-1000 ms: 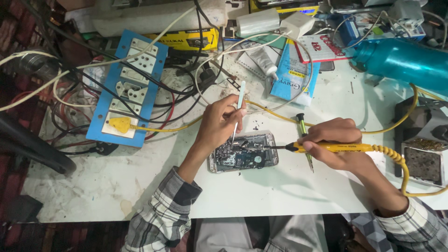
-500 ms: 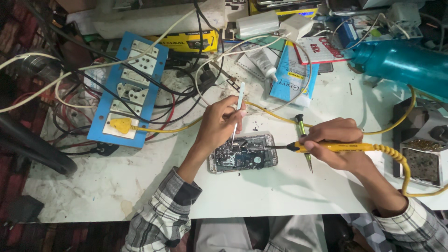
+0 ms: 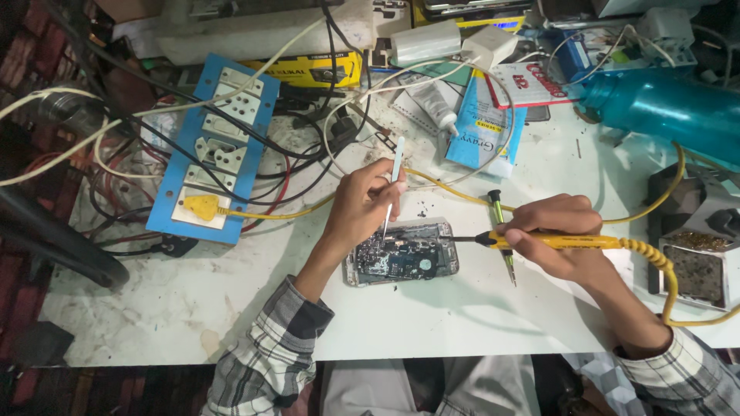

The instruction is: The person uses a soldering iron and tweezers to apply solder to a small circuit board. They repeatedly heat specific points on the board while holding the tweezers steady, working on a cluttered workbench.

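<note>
An opened phone [image 3: 402,259] with its circuit board bare lies on the white table [image 3: 154,308]. My left hand [image 3: 359,206] pinches metal tweezers [image 3: 391,192] whose tips point down onto the board's upper left. My right hand [image 3: 556,235] grips a yellow soldering iron [image 3: 551,241], held level, with its dark tip at the phone's right edge. The iron's yellow cord [image 3: 669,266] curls away to the right. A green-handled screwdriver [image 3: 500,231] lies on the table under the iron.
A blue socket board [image 3: 216,154] with tangled cables sits at the left. A teal bottle [image 3: 663,104] lies at the back right. A metal iron stand [image 3: 697,270] is at the right edge. Tubes, boxes and chargers crowd the back.
</note>
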